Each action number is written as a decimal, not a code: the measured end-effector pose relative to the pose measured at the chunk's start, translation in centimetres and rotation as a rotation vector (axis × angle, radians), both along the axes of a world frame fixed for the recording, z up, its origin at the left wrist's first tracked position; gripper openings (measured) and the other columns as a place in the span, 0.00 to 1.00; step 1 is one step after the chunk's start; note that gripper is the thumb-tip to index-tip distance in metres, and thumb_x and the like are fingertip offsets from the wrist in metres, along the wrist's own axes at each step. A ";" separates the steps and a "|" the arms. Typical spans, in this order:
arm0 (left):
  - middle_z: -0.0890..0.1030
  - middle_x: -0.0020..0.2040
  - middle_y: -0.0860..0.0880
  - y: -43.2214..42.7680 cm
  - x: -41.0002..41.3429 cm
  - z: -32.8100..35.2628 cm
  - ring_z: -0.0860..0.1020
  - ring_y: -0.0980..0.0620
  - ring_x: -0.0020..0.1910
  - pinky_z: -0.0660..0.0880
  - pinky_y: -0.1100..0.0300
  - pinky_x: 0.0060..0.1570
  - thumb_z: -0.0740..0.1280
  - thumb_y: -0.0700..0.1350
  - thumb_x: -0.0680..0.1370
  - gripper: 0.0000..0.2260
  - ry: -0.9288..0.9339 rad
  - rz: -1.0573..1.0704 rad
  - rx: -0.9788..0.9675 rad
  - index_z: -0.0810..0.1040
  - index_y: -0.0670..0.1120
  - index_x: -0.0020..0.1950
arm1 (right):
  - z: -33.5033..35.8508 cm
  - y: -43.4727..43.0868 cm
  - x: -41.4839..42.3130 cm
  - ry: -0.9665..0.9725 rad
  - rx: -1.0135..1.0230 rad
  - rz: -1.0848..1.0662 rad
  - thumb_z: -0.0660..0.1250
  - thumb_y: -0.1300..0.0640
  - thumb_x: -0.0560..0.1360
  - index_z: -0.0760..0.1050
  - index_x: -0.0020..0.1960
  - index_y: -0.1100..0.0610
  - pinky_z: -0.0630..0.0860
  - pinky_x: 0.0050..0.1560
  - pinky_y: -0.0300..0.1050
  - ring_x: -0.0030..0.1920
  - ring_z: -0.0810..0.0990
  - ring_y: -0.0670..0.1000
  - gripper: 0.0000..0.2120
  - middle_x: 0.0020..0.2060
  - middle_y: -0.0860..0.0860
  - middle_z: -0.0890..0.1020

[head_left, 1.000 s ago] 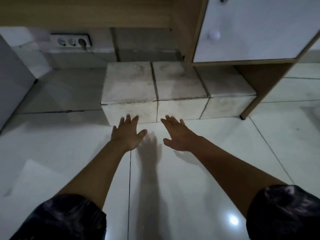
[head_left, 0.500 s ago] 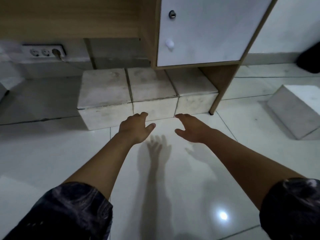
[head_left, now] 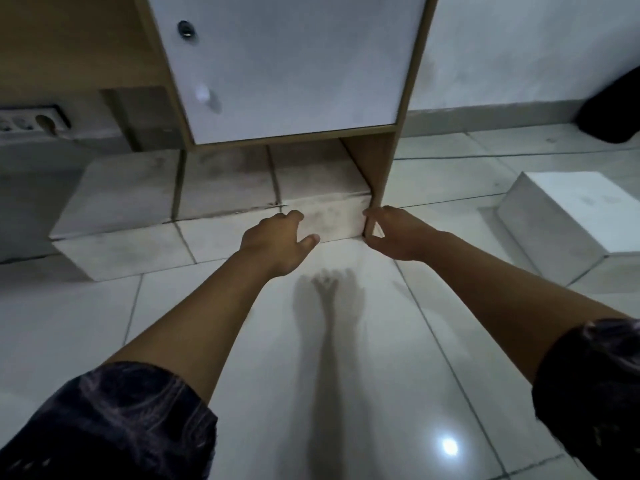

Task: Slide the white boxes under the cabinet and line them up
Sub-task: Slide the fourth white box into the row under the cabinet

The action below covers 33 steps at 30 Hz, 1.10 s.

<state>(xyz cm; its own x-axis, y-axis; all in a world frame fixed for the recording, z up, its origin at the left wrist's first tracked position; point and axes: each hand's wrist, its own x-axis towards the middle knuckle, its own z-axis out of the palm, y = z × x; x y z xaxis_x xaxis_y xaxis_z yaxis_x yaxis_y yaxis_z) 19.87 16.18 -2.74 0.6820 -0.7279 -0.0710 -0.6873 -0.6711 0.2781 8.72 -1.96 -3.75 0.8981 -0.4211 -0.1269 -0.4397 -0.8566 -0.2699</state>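
Three white boxes stand in a row on the floor under the wooden cabinet point(head_left: 375, 168) with the white door: the left box point(head_left: 114, 216), the middle box point(head_left: 225, 192) and the right box point(head_left: 329, 216). The right box sits against the cabinet's side panel. My left hand point(head_left: 277, 240) grips that box's front left corner, fingers curled over the top edge. My right hand point(head_left: 394, 233) is closed on its front right corner, beside the panel. A fourth white box point(head_left: 568, 216) lies apart on the floor at the right, turned at an angle.
A power strip point(head_left: 31, 123) sits against the wall at the far left. A dark object point(head_left: 613, 112) rests by the wall at the far right. Glossy white floor tiles point(head_left: 346, 375) stretch between me and the boxes.
Both hands moved forward and to the right, from hovering open in front of the row to gripping the right box's front corners. The view shifted right, and the fourth box came into sight.
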 end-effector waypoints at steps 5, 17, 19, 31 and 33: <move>0.72 0.70 0.46 -7.9 -3.9 0.6 0.71 0.45 0.67 0.70 0.52 0.59 0.56 0.59 0.78 0.25 0.002 0.032 -0.047 0.63 0.50 0.73 | 0.3 -8.0 -2.7 0.006 -0.013 0.070 0.63 0.53 0.76 0.61 0.72 0.60 0.68 0.66 0.50 0.66 0.70 0.59 0.27 0.66 0.61 0.72; 0.71 0.71 0.47 -26.0 -15.4 -0.5 0.70 0.46 0.69 0.70 0.51 0.61 0.56 0.60 0.79 0.26 0.071 0.020 -0.008 0.62 0.49 0.74 | -0.5 -26.5 -13.5 -0.012 0.013 0.034 0.63 0.52 0.77 0.61 0.72 0.58 0.67 0.67 0.51 0.67 0.70 0.58 0.27 0.67 0.60 0.71; 0.71 0.71 0.46 -28.5 -16.9 -1.0 0.70 0.46 0.69 0.70 0.52 0.61 0.56 0.60 0.79 0.26 0.079 0.002 0.012 0.62 0.49 0.73 | -0.8 -29.2 -15.3 -0.016 0.024 0.005 0.63 0.52 0.77 0.61 0.72 0.58 0.67 0.68 0.51 0.68 0.69 0.58 0.27 0.67 0.59 0.71; 0.72 0.70 0.45 -40.7 -25.4 -5.6 0.71 0.45 0.68 0.70 0.52 0.62 0.56 0.60 0.78 0.26 0.204 -0.131 0.043 0.62 0.49 0.73 | -5.3 -42.5 -25.5 -0.180 -0.092 -0.431 0.66 0.55 0.74 0.71 0.65 0.64 0.70 0.61 0.56 0.62 0.72 0.66 0.22 0.61 0.65 0.75; 0.71 0.70 0.45 -42.5 -27.0 -6.3 0.71 0.44 0.68 0.70 0.52 0.62 0.56 0.61 0.78 0.27 0.235 -0.168 0.047 0.62 0.49 0.74 | -6.1 -44.3 -27.0 -0.190 -0.102 -0.510 0.68 0.52 0.73 0.72 0.63 0.65 0.70 0.60 0.57 0.61 0.72 0.66 0.24 0.60 0.66 0.75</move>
